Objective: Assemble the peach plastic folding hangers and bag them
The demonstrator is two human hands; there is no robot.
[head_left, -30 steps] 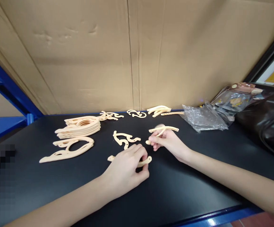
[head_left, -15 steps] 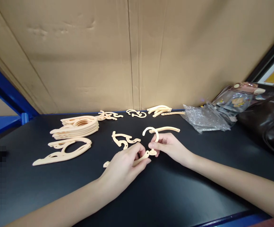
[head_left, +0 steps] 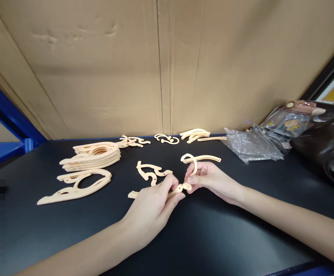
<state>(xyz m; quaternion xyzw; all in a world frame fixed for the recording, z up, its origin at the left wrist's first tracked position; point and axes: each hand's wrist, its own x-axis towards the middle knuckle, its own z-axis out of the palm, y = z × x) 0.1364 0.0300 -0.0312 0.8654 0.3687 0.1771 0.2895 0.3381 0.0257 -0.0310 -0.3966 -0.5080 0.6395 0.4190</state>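
Near the middle of the black table, my left hand is closed on a long cream plastic arm piece, whose holed end sticks out by the fingertips. My right hand pinches a cream hook piece, its curve upward and its round base beside that holed end; whether they touch is unclear. Just behind the left hand lie several curved cream pieces. Behind the right hand is a curved bar. On the left, a folded hanger-like piece lies before a stack of similar ones.
Along the back edge of the black table are small piles of cream parts, hooks and bars. Clear plastic bags and a dark leather bag stand at the right. A cardboard wall rises behind.
The hook piece has tilted and shifted slightly to the right with my right hand. My left hand keeps its grip on the arm piece, which has turned slightly.
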